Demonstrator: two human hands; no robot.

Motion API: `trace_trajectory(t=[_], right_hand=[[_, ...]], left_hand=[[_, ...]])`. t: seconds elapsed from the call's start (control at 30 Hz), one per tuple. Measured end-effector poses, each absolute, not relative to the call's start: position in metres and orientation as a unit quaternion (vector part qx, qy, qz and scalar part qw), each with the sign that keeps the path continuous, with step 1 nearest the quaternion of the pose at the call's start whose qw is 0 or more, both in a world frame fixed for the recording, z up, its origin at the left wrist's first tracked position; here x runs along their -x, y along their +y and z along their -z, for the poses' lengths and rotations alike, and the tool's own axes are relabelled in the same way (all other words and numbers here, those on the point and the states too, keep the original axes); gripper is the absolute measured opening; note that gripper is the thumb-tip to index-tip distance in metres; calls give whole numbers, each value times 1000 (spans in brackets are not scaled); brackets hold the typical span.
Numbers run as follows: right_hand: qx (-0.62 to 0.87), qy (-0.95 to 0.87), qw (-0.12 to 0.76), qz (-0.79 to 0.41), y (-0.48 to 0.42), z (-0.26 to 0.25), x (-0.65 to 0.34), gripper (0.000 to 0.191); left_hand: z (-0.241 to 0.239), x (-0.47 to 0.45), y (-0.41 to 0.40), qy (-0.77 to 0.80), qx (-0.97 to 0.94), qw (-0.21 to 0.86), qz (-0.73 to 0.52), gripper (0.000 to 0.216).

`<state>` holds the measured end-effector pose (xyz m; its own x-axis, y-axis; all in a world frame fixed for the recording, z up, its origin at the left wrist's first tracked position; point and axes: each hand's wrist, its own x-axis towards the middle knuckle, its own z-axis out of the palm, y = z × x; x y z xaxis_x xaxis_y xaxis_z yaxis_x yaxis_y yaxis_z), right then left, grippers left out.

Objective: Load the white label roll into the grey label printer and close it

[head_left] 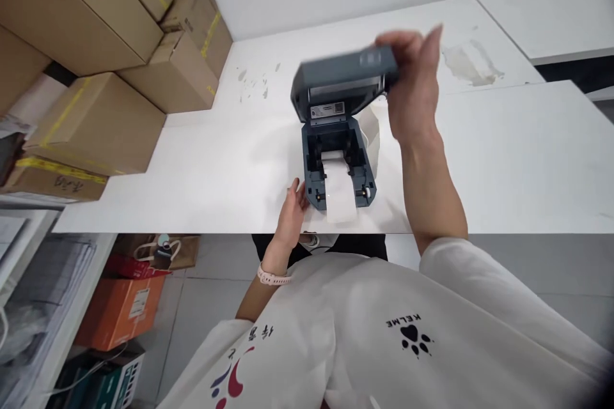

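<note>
A dark blue-grey label printer (314, 182) stands near the table's front edge with its lid (343, 77) raised and tilted. Inside the printer's open bay lies a white paper strip (340, 192), its end hanging over the front. My right hand (415, 86) grips the lid at its right edge, the thumb sticking out; hand and lid are slightly blurred. Against the lower left side of the printer rests my left hand (291, 214), thumb apart, some fingertips partly hidden. A white sheet or bag (369, 134) lies just behind the printer's right side.
Cardboard boxes (96, 121) with yellow tape are stacked on the white table (225, 172) at the left. A white wall runs behind. Below the table at left are an orange box (122, 313) and a shelf (89, 275). A raised white panel (522, 147) covers the right side.
</note>
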<state>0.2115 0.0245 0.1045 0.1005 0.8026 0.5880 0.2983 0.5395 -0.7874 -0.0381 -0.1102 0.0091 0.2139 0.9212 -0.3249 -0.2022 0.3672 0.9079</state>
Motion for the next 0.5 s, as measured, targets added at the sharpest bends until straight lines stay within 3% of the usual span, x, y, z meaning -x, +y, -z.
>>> trace_trajectory(t=[0.1, 0.2, 0.3, 0.5], right_hand=[[396, -662, 603, -204, -47, -81, -206, 57], [424, -708, 529, -196, -92, -59, -199, 38], [468, -733, 464, -167, -105, -39, -190, 36], [500, -719, 468, -119, -100, -18, -184, 41]], left_hand=[[-22, 39, -105, 468, -353, 695, -415, 95], [-34, 32, -101, 463, -353, 698, -417, 93], [-37, 19, -103, 473, -381, 675, -418, 82], [-22, -5, -109, 484, -428, 600, -471, 72]])
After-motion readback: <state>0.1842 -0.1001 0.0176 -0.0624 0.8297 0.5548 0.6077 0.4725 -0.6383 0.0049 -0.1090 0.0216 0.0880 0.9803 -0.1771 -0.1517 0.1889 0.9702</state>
